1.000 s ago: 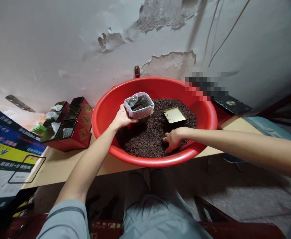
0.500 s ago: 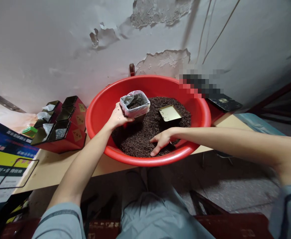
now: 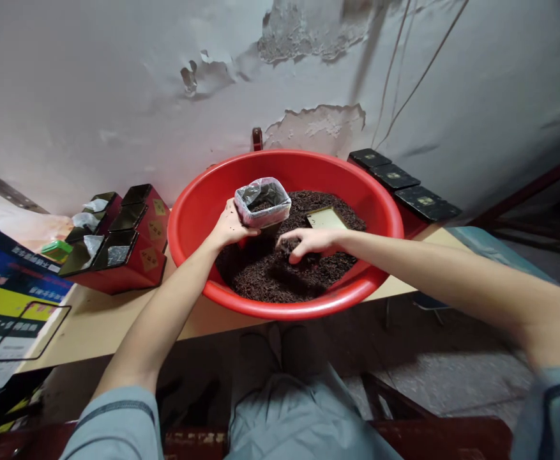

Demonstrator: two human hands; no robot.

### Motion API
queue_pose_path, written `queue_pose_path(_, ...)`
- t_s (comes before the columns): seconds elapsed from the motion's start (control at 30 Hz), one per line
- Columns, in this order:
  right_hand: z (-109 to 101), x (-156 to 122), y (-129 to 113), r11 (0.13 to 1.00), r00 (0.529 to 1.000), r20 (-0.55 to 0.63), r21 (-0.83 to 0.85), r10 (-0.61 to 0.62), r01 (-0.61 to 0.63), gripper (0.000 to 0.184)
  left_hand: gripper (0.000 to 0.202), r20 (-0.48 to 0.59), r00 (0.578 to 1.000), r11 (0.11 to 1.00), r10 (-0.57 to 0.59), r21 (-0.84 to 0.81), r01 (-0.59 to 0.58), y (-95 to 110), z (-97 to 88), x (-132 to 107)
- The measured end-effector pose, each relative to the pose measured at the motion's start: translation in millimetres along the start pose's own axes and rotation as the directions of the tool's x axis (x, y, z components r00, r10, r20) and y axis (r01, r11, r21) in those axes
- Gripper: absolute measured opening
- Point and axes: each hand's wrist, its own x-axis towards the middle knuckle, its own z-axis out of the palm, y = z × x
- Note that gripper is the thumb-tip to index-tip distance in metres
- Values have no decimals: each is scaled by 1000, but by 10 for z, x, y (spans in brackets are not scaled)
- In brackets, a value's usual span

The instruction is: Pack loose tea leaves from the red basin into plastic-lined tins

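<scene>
A large red plastic basin point(image 3: 191, 211) holds a heap of loose dark tea leaves point(image 3: 260, 281). My left hand point(image 3: 232, 225) grips a tin point(image 3: 265, 209) from its left side, above the heap. A clear plastic bag lines the tin and folds over its rim, with some tea showing inside. Right of the tin, my right hand point(image 3: 311, 244) is just over the heap, fingers curled around a clump of tea. Behind that hand a tin lid point(image 3: 328, 218) lies on the tea, pale inner side up and partly covered by the hand.
Several red tins point(image 3: 140, 259), open, some with plastic liners, stand on the table point(image 3: 92, 326) left of the basin. Closed tins with black lids point(image 3: 421, 198) line its right side. A printed cardboard box point(image 3: 6, 300) is at far left; a peeling wall point(image 3: 117, 83) rises behind.
My right hand has lifted from the front of the heap, up toward the tin, with tea in its fingers. My left hand still holds the tin in about the same place.
</scene>
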Motion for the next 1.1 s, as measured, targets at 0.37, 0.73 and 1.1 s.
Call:
queue_pose_path(0.37, -784, 237, -1206, 771, 867, -288, -617, -406, 156, 46, 107, -29, 998, 996, 48, -71, -50, -99, 29, 31)
queue_pose_path(0.73, -565, 9, -881, 657, 833, -446, -741, -327, -139, 32, 101, -10, 999, 994, -34, -104, 33, 0, 2, -22)
queue_pose_path(1.1, 828, 313, -370, 790, 939, 102, -575, 329, -214, 128, 101, -10, 1000, 1000, -22, 5, 22, 5, 3, -8)
